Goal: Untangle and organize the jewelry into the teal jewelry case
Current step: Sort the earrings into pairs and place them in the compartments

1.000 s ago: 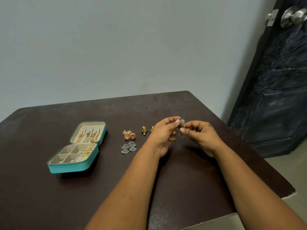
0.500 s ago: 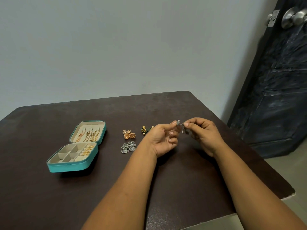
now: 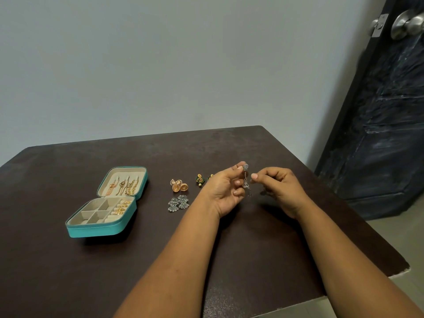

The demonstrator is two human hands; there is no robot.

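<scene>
Hands have pulled apart: left hand point(image 3: 226, 191) now pinches the silver drop earring point(image 3: 246, 177) at its stud, dangling free above the table point(image 3: 229, 249). Right hand point(image 3: 278, 188) is curled; can't tell whether it holds its mate. Looks untangled, so next stop is the teal case point(image 3: 96, 229), open and well apart to the left.

A plain pale grey-blue painted wall point(image 3: 160, 65) fills the far side of the room, evenly lit with no hard shadows. In front of it stands a dark brown matte surface point(image 3: 68, 271) with rounded far corners and a chipped pale edge at its near right corner. At the far right is a dark blue-black scuffed door point(image 3: 390, 111) with a round silver metal knob point(image 3: 407, 24). Beige floor tiles point(image 3: 399, 244) show at the right, below the door.
</scene>
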